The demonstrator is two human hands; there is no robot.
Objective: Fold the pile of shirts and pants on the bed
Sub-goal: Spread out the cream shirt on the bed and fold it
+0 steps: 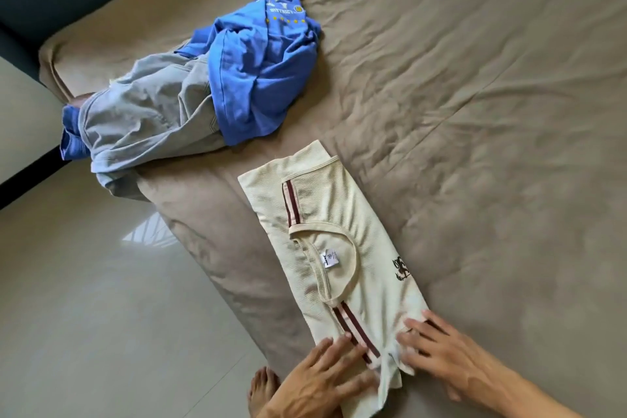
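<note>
a cream t-shirt (339, 248) with maroon shoulder stripes lies partly folded into a long strip near the edge of the bed (475, 112), neckline and white label facing up. the left hand (325, 373) and right hand (441, 349) rest flat and spread-fingered on its near end, slightly apart, pressing rather than gripping. well beyond it a crumpled blue t-shirt (258, 71) lies over grey pants (146, 112), unfolded, by the bed's far corner.
</note>
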